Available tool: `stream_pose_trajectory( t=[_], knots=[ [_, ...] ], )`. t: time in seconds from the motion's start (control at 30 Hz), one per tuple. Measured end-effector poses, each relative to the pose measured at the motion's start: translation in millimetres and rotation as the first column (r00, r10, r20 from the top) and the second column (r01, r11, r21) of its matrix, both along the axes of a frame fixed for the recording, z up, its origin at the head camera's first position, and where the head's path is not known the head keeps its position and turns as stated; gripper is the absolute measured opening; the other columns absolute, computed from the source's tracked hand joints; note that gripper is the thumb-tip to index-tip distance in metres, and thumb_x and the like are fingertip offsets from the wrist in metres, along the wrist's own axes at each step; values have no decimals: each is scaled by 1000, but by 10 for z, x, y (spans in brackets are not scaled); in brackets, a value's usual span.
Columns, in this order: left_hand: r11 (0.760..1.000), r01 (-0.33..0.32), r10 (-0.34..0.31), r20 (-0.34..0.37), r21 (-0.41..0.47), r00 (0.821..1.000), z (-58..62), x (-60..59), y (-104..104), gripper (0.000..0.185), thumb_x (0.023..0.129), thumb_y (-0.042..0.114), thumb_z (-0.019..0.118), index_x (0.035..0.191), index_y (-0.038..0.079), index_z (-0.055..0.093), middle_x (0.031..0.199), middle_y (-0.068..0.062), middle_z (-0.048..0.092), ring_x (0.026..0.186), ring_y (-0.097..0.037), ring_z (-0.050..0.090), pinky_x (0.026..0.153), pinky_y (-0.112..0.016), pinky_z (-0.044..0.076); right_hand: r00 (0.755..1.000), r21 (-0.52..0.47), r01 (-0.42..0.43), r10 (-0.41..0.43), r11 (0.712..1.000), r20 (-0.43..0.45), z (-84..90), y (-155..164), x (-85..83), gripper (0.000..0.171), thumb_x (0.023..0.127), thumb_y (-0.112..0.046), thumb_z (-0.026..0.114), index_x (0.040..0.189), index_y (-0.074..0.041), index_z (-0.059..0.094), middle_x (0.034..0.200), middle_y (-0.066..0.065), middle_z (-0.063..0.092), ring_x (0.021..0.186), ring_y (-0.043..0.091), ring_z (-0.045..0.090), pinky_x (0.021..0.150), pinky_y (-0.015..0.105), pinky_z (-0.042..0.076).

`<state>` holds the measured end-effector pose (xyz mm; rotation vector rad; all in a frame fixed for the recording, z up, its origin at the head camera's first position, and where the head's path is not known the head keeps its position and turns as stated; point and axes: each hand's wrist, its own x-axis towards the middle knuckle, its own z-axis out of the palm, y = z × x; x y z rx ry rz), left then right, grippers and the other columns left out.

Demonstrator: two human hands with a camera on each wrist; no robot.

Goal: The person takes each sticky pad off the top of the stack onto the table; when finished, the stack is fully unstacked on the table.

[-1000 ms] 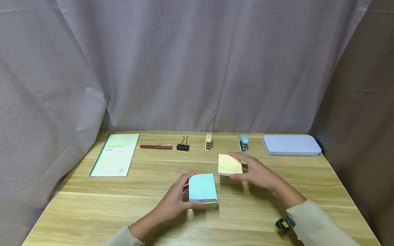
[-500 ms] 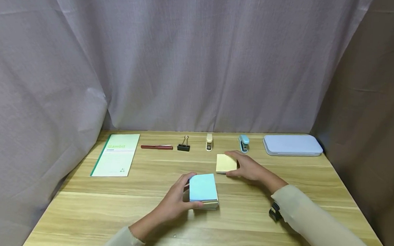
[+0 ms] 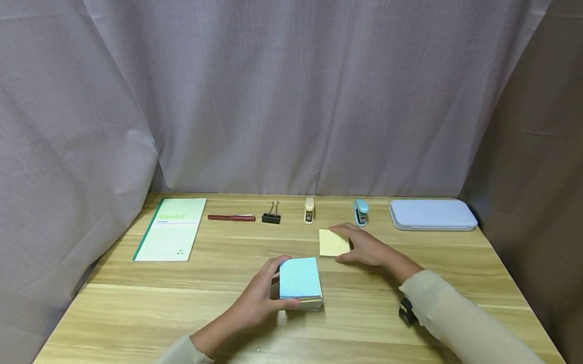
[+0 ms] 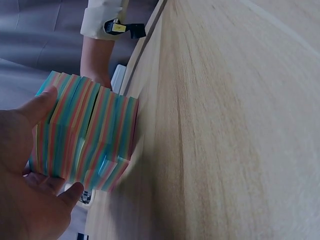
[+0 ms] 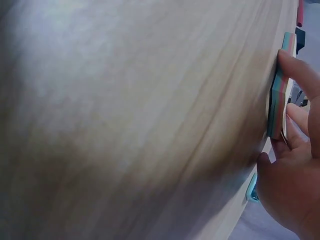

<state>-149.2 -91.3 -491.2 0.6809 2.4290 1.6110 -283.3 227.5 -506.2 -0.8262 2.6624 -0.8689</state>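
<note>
My left hand (image 3: 256,295) grips a thick stack of sticky notes (image 3: 300,277) topped with light blue, thumb on the near side and fingers round the far side. The left wrist view shows the stack's (image 4: 87,130) many layers in teal, pink and yellow, close over the wood. Farther back and to the right, my right hand (image 3: 367,248) holds a thinner sticky note pad (image 3: 333,243) with a yellow top by its right part. Thumb and fingertips sit at opposite edges of this pad (image 5: 280,92), low at the tabletop in the right wrist view.
Along the back of the wooden table (image 3: 165,318) lie a green-spined notebook (image 3: 169,233), a dark red pen (image 3: 231,218), a black binder clip (image 3: 271,218), a cream stapler (image 3: 309,211), a blue stapler (image 3: 361,212) and a pale blue case (image 3: 432,214). A grey curtain (image 3: 276,93) hangs behind.
My right hand has moved left and down to the tabletop with the yellow-topped sticky note pad. The left hand and its stack have stayed in place.
</note>
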Motion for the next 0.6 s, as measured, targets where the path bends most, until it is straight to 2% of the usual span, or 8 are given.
stream_pose_trajectory(
  t=[0.37,0.6],
  knots=[
    [1000,7,-6,4,-11,1000,3,-3,-9,87,83,29,88,154,18,39,148,-5,48,140,-28,47,116,-50,42,1000,-11,17,-17,1000,17,129,-51,45,93,85,-35,87,157,-3,38,159,25,36,146,48,34,117,65,32],
    [1000,4,-3,3,-31,1000,9,-5,-8,87,83,29,89,153,18,39,147,-3,48,139,-23,47,115,-47,43,1000,-38,14,-13,999,20,356,-155,258,85,90,-37,81,159,-8,39,164,25,30,152,47,24,119,68,26]
  ],
)
